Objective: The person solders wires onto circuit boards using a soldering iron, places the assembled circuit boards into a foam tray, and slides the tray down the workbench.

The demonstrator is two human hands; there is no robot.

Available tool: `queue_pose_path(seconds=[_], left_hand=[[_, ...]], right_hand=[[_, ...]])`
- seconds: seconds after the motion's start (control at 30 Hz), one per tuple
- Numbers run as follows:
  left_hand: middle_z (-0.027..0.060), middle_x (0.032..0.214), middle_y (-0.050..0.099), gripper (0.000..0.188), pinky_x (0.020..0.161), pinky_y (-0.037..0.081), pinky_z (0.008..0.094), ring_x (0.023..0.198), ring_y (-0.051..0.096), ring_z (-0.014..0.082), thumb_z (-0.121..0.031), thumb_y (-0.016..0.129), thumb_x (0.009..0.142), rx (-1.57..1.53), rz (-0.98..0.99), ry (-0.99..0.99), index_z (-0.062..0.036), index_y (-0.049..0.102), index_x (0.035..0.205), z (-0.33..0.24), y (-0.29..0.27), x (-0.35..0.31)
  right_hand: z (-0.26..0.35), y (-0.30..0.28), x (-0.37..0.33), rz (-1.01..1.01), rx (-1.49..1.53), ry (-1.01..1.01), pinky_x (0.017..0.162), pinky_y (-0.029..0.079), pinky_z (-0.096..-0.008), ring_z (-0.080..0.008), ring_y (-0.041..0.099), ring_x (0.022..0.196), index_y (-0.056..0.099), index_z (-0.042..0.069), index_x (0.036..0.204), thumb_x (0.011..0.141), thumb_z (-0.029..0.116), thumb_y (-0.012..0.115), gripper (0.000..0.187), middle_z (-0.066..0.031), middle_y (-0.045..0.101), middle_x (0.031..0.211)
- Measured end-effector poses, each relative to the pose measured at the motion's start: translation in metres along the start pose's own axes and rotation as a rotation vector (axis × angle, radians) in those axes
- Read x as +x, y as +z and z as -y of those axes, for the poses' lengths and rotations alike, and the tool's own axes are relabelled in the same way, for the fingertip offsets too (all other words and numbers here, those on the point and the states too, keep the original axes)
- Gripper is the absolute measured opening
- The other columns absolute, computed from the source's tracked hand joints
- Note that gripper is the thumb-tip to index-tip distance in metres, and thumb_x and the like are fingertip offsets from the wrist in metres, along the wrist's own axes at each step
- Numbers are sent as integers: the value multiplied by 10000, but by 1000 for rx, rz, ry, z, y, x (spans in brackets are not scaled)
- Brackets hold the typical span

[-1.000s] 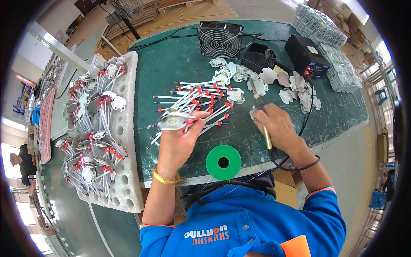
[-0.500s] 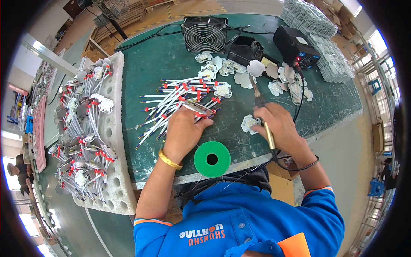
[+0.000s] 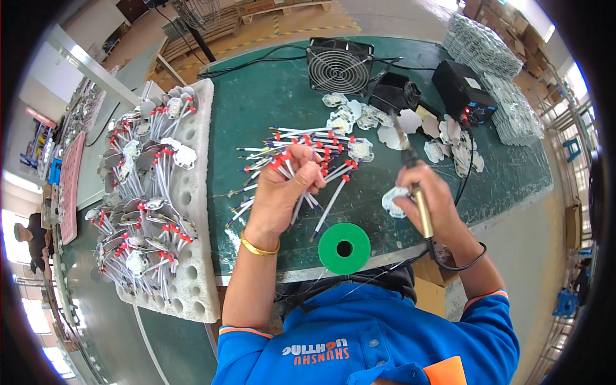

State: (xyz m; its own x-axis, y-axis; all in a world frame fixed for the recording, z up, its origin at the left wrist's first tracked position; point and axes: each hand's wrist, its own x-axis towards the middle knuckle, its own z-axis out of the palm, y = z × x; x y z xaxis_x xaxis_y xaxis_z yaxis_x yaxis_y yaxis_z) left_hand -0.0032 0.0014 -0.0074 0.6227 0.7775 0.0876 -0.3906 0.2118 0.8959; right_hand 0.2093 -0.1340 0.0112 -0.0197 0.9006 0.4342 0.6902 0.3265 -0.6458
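My left hand (image 3: 287,191) is closed, thumb against fingers, around a few white wires with red connectors (image 3: 280,158) that stick out above and below it. Under and beyond it lies a loose pile of similar white wires (image 3: 333,200). My right hand (image 3: 428,196) grips a soldering iron (image 3: 421,210), its tip pointing away toward the boards. The same hand's thumb rests on a white LED board (image 3: 392,203); whether the board is lifted off the table I cannot tell. A green solder spool (image 3: 329,251) lies near the table edge between my arms.
At the left a white foam block (image 3: 197,256) holds wired boards in bunches. Toward the back stand a fan (image 3: 340,67), a black holder (image 3: 389,96) and a black soldering station (image 3: 463,93). Loose LED boards (image 3: 346,115) lie before them; stacked boards (image 3: 513,109) stand at the right.
The view has shifted, moving the scene rightward. My left hand has risen from the pile with wires in its fingers. The right hand still holds the soldering iron; the board beside its thumb has tilted.
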Motion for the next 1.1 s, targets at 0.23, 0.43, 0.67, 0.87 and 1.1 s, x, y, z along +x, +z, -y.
queue_pose_path(seconds=[0.23,0.43,0.67,0.87,1.1], left_hand=[[66,734,615,209,470,347,184,528,472,76,-164,627,810,-51,82,-117,-32,552,955,1,-1,-4],[89,726,610,210,453,332,187,513,472,78,-199,647,795,-6,77,-172,-55,571,927,-3,5,-6],[76,746,629,163,483,374,190,550,502,71,-171,622,818,11,88,-203,-49,583,919,-3,3,-7],[79,743,629,154,484,376,189,551,502,75,-166,623,817,-31,81,-206,-47,581,906,0,5,-5],[70,720,626,140,473,352,188,533,469,68,-144,620,819,-27,77,-206,-42,579,904,3,4,-5]], right_hand=[[10,33,57,-372,408,53,551,380,-186,-50,413,633,451,54,926,716,10,679,313,-5,441,762],[11,48,71,-467,138,-102,537,430,-261,-142,499,612,459,64,918,710,124,720,340,-62,505,780],[13,52,68,-454,138,-81,535,426,-264,-146,497,598,464,64,913,708,128,723,337,-57,513,774],[13,51,66,-478,105,-92,530,423,-268,-145,498,588,467,65,911,710,128,721,330,-56,520,765],[7,51,65,-447,119,-199,530,428,-279,-193,510,569,468,57,901,718,95,704,301,-61,520,716]])
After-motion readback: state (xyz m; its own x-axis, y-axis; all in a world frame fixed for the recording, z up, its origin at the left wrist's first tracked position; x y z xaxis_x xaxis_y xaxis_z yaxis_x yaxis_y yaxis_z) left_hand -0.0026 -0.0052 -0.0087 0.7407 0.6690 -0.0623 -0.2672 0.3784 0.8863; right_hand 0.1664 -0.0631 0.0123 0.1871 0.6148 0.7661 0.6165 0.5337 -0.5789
